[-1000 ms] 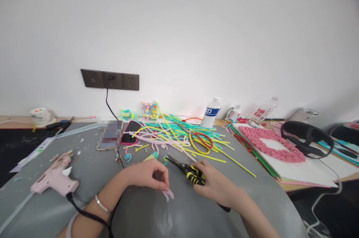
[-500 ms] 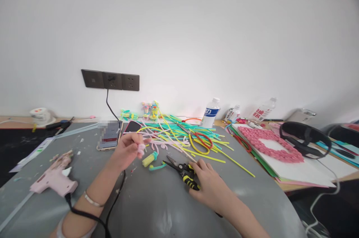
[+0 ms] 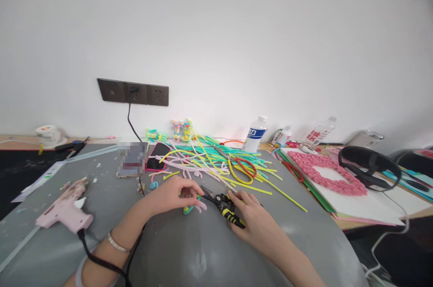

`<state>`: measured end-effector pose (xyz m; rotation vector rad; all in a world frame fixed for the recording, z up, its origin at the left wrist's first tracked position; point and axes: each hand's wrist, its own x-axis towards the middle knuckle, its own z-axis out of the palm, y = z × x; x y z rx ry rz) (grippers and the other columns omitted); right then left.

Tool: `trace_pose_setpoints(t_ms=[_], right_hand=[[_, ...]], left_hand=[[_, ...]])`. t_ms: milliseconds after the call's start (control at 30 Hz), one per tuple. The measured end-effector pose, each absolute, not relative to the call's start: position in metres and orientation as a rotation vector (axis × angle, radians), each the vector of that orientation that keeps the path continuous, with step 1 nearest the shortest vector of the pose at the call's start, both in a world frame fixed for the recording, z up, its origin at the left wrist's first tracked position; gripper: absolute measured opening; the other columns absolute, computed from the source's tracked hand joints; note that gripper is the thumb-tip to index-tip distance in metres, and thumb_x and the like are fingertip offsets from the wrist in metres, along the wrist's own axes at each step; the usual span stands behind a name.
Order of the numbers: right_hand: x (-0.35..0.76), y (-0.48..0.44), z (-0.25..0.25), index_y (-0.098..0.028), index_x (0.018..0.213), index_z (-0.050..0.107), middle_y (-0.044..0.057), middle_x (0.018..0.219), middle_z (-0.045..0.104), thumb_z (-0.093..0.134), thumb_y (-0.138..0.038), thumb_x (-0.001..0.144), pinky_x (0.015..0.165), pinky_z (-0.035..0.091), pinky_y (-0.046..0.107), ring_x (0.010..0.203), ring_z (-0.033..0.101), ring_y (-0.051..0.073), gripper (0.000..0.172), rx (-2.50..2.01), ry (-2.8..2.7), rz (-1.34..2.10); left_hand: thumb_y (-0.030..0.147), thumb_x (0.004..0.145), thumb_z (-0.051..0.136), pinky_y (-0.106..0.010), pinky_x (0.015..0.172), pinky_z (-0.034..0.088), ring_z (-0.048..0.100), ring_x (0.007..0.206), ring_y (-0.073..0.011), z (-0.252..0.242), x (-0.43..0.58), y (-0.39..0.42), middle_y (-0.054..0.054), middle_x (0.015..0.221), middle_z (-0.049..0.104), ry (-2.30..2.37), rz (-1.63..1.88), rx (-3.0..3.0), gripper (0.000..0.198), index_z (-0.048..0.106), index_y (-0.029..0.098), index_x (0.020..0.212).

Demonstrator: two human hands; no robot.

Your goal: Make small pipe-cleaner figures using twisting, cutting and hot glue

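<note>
My left hand (image 3: 177, 195) is closed in a pinch on a small bent fuzzy pipe cleaner piece. Pink ends (image 3: 202, 205) and a teal-green part (image 3: 187, 210) stick out below its fingers; the rest is hidden. Wrapped around the handles of black-and-yellow cutting pliers (image 3: 221, 205) is my right hand (image 3: 248, 215). The pliers lie low over the grey table, their jaws pointing left at the left fingertips. A small teal curl (image 3: 154, 185) rests left of my left hand.
Behind the hands spreads a heap of green, yellow and pink pipe cleaners (image 3: 203, 160) with yellow-and-red-handled scissors (image 3: 241, 170). A pink glue gun (image 3: 66, 210) lies left, its cord beneath my left forearm. Two phones (image 3: 158, 157) and a bottle (image 3: 254, 136) stand farther back.
My left hand has moved right and down, from above the table to beside the pliers' jaws. The yellow-green and teal piece there is now mostly hidden by it. My right hand keeps the pliers.
</note>
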<state>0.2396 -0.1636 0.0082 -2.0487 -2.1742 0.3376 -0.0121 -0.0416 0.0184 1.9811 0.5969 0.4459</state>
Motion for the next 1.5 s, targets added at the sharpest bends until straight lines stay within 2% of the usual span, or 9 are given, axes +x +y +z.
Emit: trace_pose_setpoints(t_ms=[200,367,500,567,733,933,1167,1367,1500], right_hand=[[0.235,-0.173,0.003,-0.019,0.140,0.055,0.015,0.133,0.060,0.071,-0.025,0.075,0.099,0.049,0.050,0.121,0.056,0.037,0.067,-2.046,-2.124,0.291],[0.256,-0.149,-0.003,-0.021,0.117,0.067,0.012,0.118,0.066,0.055,-0.034,0.093,0.095,0.051,0.041,0.111,0.062,0.028,0.030,-1.834,-1.981,0.083],[0.287,-0.100,-0.006,-0.016,0.124,0.061,0.015,0.121,0.064,0.055,-0.026,0.091,0.099,0.045,0.039,0.116,0.058,0.030,0.035,-2.168,-1.847,-0.138],[0.297,-0.078,-0.009,-0.011,0.115,0.065,0.017,0.113,0.066,0.058,-0.020,0.087,0.093,0.046,0.036,0.108,0.062,0.030,0.030,-2.253,-1.838,-0.127],[0.312,-0.055,-0.004,-0.015,0.096,0.066,0.012,0.097,0.070,0.057,-0.010,0.079,0.072,0.046,0.029,0.086,0.067,0.024,0.019,-2.335,-1.837,-0.122],[0.346,-0.078,0.030,-0.015,0.095,0.060,0.012,0.084,0.070,0.055,-0.015,0.081,0.062,0.042,0.030,0.078,0.067,0.026,0.016,-2.347,-1.808,-0.195],[0.369,-0.117,0.036,-0.023,0.085,0.059,0.001,0.071,0.066,0.071,-0.052,0.074,0.051,0.043,0.027,0.058,0.062,0.021,0.033,-1.955,-2.060,0.150],[0.322,-0.106,0.031,-0.024,0.077,0.048,0.000,0.062,0.058,0.053,-0.053,0.090,0.050,0.036,0.026,0.054,0.056,0.020,0.032,-1.918,-1.958,-0.047],[0.286,-0.079,0.033,-0.023,0.085,0.045,0.002,0.072,0.060,0.046,-0.052,0.093,0.055,0.041,0.027,0.058,0.055,0.019,0.030,-1.670,-2.028,-0.046]], left_hand=[[0.041,0.083,0.069,-0.023,0.059,0.036,0.050,0.063,-0.0125,0.022,-0.010,-0.039,-0.001,0.074,0.065,0.791,0.709,1.972,0.024,0.073,0.017,0.081],[0.043,0.078,0.070,-0.023,0.060,0.041,0.055,0.065,-0.0138,0.013,-0.006,-0.033,-0.001,0.073,0.063,0.806,0.877,1.688,0.026,0.066,0.017,0.080],[0.044,0.075,0.073,-0.024,0.062,0.043,0.057,0.066,-0.0145,0.011,-0.005,-0.030,-0.002,0.072,0.064,0.819,0.916,1.661,0.028,0.065,0.017,0.078],[0.044,0.075,0.073,-0.024,0.061,0.044,0.058,0.066,-0.0145,0.011,-0.006,-0.029,-0.002,0.072,0.064,0.816,0.913,1.661,0.029,0.065,0.017,0.077],[0.047,0.072,0.076,-0.024,0.061,0.043,0.059,0.065,-0.0148,0.011,-0.006,-0.028,-0.001,0.069,0.065,0.824,0.928,1.614,0.032,0.066,0.016,0.077],[0.045,0.069,0.081,-0.024,0.061,0.044,0.059,0.068,-0.0151,0.012,-0.008,-0.027,-0.004,0.078,0.070,0.839,1.025,1.440,0.034,0.071,0.016,0.084],[0.045,0.070,0.081,-0.021,0.050,0.032,0.044,0.054,-0.0088,0.012,-0.007,-0.028,-0.003,0.076,0.069,0.881,1.011,1.336,0.036,0.075,0.015,0.089],[0.046,0.062,0.087,-0.020,0.049,0.030,0.039,0.052,-0.0056,0.015,-0.005,-0.030,0.000,0.069,0.065,0.793,1.004,1.114,0.041,0.073,0.014,0.084],[0.041,0.058,0.090,-0.018,0.050,0.032,0.045,0.056,-0.0065,0.019,-0.006,-0.030,0.002,0.064,0.060,0.738,0.983,0.941,0.040,0.068,0.014,0.076]])
